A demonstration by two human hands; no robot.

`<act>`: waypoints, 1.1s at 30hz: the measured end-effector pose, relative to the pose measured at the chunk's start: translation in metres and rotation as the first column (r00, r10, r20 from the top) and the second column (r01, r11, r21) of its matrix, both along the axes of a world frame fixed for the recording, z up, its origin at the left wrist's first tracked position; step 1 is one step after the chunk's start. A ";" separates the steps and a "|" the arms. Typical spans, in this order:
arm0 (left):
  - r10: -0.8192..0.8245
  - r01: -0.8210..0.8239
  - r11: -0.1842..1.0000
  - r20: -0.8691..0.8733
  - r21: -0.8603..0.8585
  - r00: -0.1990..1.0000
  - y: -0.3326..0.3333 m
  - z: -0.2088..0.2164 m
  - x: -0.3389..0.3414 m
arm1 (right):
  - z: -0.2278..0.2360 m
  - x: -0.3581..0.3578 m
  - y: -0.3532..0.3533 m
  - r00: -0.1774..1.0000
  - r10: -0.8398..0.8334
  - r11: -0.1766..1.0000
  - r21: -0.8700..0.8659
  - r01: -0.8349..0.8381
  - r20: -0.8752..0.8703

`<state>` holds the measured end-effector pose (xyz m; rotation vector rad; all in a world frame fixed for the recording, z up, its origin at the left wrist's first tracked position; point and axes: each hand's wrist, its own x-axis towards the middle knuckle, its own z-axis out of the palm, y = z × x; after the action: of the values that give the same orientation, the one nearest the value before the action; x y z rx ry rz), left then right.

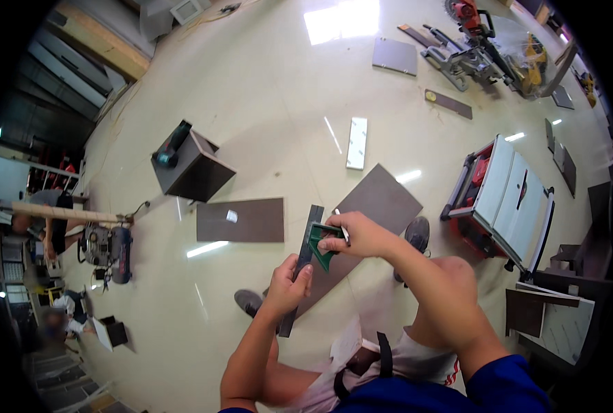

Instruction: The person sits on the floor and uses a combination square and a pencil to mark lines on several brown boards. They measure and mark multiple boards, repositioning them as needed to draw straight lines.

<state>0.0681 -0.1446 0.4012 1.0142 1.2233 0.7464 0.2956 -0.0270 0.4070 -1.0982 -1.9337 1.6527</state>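
Note:
My left hand (287, 288) is closed around a narrow dark strip (312, 227), held at a slant above the floor. Against the strip's right edge lies a green triangular square (324, 263), gripped by my right hand (363, 236). A thin white marking tool (346, 237), perhaps a pencil, also sticks out by the right fingers. Beneath my hands a long brown board (382, 199) rests on the floor between my shoes. My fingers hide part of the square and the strip.
Left of it lies another brown board (251, 234); beyond stands an open box (195, 165) with a drill (175, 144) on top. A table saw (510, 199) stands right, a mitre saw (472, 55) far right. Two people are at far left, near a compressor (107, 251).

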 end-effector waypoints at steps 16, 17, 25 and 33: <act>0.062 -0.001 0.992 -0.476 0.127 0.877 0.000 -0.003 -0.005 | -0.024 -0.033 -0.005 0.952 0.261 0.783 -0.542 -0.307 -0.162; 0.067 -0.010 0.992 -0.472 0.122 0.879 0.001 -0.003 -0.005 | -0.025 -0.035 -0.004 0.952 0.260 0.800 -0.516 -0.305 -0.160; 0.030 0.058 0.984 -0.477 0.170 0.879 0.001 0.002 -0.004 | -0.029 -0.037 -0.021 0.972 0.190 0.901 -0.367 -0.229 -0.140; 0.041 0.078 0.975 -0.509 0.210 0.860 -0.017 -0.014 -0.001 | -0.021 -0.034 -0.033 0.967 0.256 0.879 -0.414 -0.237 -0.010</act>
<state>0.0673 -0.1620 0.3872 1.4744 1.6050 0.6249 0.2620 -0.0603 0.3858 -1.0712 -1.8611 2.2756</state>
